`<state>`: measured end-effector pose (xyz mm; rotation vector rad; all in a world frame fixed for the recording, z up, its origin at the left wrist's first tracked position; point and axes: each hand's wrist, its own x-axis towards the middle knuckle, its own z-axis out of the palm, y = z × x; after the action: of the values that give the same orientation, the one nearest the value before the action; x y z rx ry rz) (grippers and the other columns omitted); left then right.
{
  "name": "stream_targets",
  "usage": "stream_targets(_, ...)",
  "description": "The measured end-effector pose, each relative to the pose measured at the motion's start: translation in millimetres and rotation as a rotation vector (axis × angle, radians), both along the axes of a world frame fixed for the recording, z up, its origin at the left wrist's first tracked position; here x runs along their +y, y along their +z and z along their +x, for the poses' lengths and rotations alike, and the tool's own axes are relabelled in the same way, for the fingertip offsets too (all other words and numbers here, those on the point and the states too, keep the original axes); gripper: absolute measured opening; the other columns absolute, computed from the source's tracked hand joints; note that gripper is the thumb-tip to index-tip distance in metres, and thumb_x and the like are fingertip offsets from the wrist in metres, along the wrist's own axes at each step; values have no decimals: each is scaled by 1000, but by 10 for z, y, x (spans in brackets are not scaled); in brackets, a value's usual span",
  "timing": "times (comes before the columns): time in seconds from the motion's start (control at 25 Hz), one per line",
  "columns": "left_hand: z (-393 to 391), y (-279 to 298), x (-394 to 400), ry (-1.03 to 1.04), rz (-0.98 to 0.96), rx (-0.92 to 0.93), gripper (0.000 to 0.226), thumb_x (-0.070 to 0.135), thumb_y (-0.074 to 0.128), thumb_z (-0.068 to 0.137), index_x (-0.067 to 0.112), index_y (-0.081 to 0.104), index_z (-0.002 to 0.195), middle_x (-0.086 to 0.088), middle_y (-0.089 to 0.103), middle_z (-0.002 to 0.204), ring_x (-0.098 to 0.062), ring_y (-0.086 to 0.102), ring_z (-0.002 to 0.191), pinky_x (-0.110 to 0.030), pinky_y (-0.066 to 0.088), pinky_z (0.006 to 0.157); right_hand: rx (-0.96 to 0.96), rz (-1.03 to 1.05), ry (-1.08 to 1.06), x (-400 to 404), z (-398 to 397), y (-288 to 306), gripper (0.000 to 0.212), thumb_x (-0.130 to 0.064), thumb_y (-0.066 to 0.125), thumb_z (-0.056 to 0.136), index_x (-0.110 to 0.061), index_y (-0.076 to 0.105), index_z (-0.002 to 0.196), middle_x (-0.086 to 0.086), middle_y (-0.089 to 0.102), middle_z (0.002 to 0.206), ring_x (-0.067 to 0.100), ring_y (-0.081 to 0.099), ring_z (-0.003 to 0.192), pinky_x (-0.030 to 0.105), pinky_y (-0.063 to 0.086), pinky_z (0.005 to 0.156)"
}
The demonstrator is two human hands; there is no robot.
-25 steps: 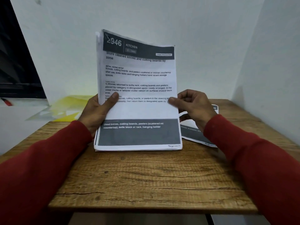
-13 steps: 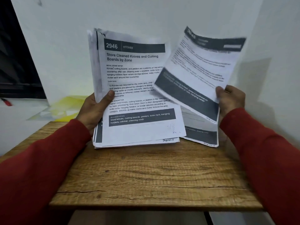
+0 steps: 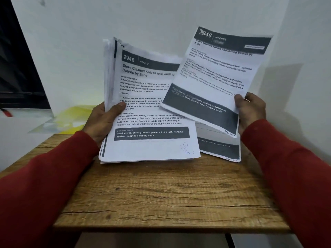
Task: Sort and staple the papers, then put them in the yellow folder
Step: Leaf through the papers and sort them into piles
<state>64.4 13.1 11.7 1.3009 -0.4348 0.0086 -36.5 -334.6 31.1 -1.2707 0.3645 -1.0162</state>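
Sorting step: your left hand (image 3: 105,120) grips the stack of papers (image 3: 150,113) upright, lower edge on the wooden table (image 3: 161,194), thumb curled over the front page, while your right hand (image 3: 250,110) pinches a single sheet (image 3: 215,77) by its right edge, lifted clear to the right. That sheet hangs over a small pile of pages (image 3: 222,151) lying on the table, so the next move likely calls for reading its handwritten page number and laying it there in order. Yellow folder (image 3: 75,117) sits untouched behind your left hand; no stapler visible.
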Motion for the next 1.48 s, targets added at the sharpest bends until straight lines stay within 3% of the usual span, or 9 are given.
stream_targets(0.24, -11, -6, 5, 10, 15, 9, 14, 17, 60, 97, 13, 67, 109, -6, 77, 94, -20, 75, 79, -30, 60, 65, 32, 10, 170, 207, -22, -9, 13, -6, 62, 93, -13, 70, 85, 12, 74, 94, 28, 70, 84, 46, 60, 81)
stream_targets(0.44, -31, 47, 37, 29, 8, 6, 11, 18, 60, 97, 15, 67, 105, -2, 78, 88, -18, 75, 76, -29, 60, 64, 155, -181, -174, -254, 7, -40, 29, -33, 61, 64, -6, 61, 72, 2, 54, 65, 21, 52, 65, 44, 53, 64)
stream_targets(0.52, -53, 77, 48, 34, -10, 11, 10, 18, 59, 98, 16, 66, 103, -1, 78, 85, -17, 75, 74, -28, 60, 61, 182, -167, -276, -369, -47, -41, 15, -27, 58, 68, -13, 60, 62, -4, 54, 62, 16, 52, 68, 40, 51, 66)
stream_targets(0.68, -91, 143, 69, -16, -81, 31, 16, 19, 55, 100, 13, 64, 111, -2, 78, 87, -17, 75, 75, -28, 59, 59, 219, -211, -344, -281, -92, -46, 10, -17, 54, 78, -13, 64, 77, 1, 62, 74, 18, 57, 74, 33, 48, 70)
stream_targets(0.76, -87, 162, 73, -25, -84, 33, 17, 21, 53, 100, 14, 64, 110, -1, 78, 86, -15, 75, 74, -27, 59, 59, 214, -227, -266, -181, -32, -57, 8, -19, 58, 80, -15, 61, 73, -2, 63, 71, 19, 58, 73, 37, 51, 73)
stream_targets(0.88, -74, 141, 62, -62, -67, 87, 24, 25, 56, 98, 9, 64, 114, -6, 77, 97, -18, 75, 75, -29, 60, 61, 152, -181, 46, 139, 20, -117, 9, -15, 67, 88, -12, 67, 96, 8, 73, 97, 26, 68, 88, 45, 56, 82)
stream_targets(1.04, -84, 47, 5, -109, 64, 103, 28, 26, 57, 98, 8, 64, 118, -11, 76, 102, -22, 75, 79, -31, 60, 63, 72, -159, 410, 647, 1, -168, 14, -2, 60, 95, -12, 68, 99, 6, 77, 91, 23, 73, 82, 39, 60, 77)
stream_targets(1.32, -26, 41, 14, -87, 127, 36, 20, 27, 53, 100, 16, 63, 113, 3, 78, 90, -12, 75, 78, -22, 58, 63, -25, -43, 500, 757, -50, -109, 17, 3, 57, 95, -12, 66, 95, 6, 77, 82, 18, 73, 70, 34, 61, 68)
stream_targets(1.48, 7, 26, 43, -136, 185, 67, 37, 34, 55, 95, 13, 62, 125, -6, 76, 108, -18, 74, 89, -26, 60, 69, -40, -19, 552, 796, -43, -115, 18, 3, 55, 96, -10, 65, 98, 6, 77, 84, 19, 72, 72, 34, 61, 72)
